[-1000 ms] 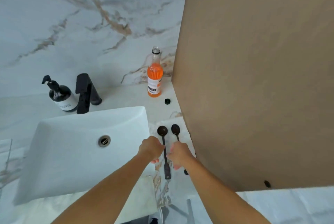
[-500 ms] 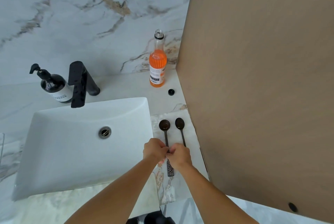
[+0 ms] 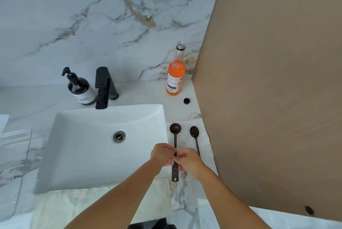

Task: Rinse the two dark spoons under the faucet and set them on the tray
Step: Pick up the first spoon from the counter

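Observation:
Two dark spoons lie side by side on a white cloth (image 3: 186,123) to the right of the sink (image 3: 77,147). The round-bowled spoon (image 3: 175,129) is on the left and the oval-bowled spoon (image 3: 194,132) on the right. My left hand (image 3: 162,155) pinches the round-bowled spoon's handle from the left. My right hand (image 3: 189,161) touches the same handle from the right and hides the lower handle of the oval spoon, so I cannot tell what it grips. The black faucet (image 3: 102,88) stands behind the sink with no water running. A clear tray (image 3: 13,156) sits at the far left.
A dark soap dispenser (image 3: 80,88) stands left of the faucet. An open orange drink bottle (image 3: 174,75) and its black cap (image 3: 186,101) are behind the spoons. A tall brown panel (image 3: 277,90) walls off the right side. The marble counter edge runs along the front.
My hands have drawn together from either side onto the round-bowled spoon's handle. Both spoons still lie on the cloth in the same places.

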A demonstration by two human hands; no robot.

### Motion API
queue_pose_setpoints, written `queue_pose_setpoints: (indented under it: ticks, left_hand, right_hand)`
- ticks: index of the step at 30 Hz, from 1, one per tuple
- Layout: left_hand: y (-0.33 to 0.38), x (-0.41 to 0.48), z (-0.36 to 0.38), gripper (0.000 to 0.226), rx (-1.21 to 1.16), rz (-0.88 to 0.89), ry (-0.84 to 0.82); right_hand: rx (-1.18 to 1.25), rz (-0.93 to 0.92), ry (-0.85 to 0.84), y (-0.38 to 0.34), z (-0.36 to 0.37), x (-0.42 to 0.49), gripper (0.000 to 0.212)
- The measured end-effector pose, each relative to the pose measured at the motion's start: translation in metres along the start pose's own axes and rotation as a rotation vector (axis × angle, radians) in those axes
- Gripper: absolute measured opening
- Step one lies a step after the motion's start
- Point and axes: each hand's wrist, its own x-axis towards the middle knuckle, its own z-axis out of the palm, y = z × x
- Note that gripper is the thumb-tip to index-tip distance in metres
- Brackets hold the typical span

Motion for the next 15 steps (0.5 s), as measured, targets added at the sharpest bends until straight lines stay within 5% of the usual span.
queue_pose_setpoints:
  ticks: [15]
  left_hand:
    - [-0.007, -0.008, -0.171, 0.007, -0.369, 0.075, 0.137]
  right_hand:
    - [0.071, -0.118, -0.257, -0.095, 0.13, -0.003, 0.016]
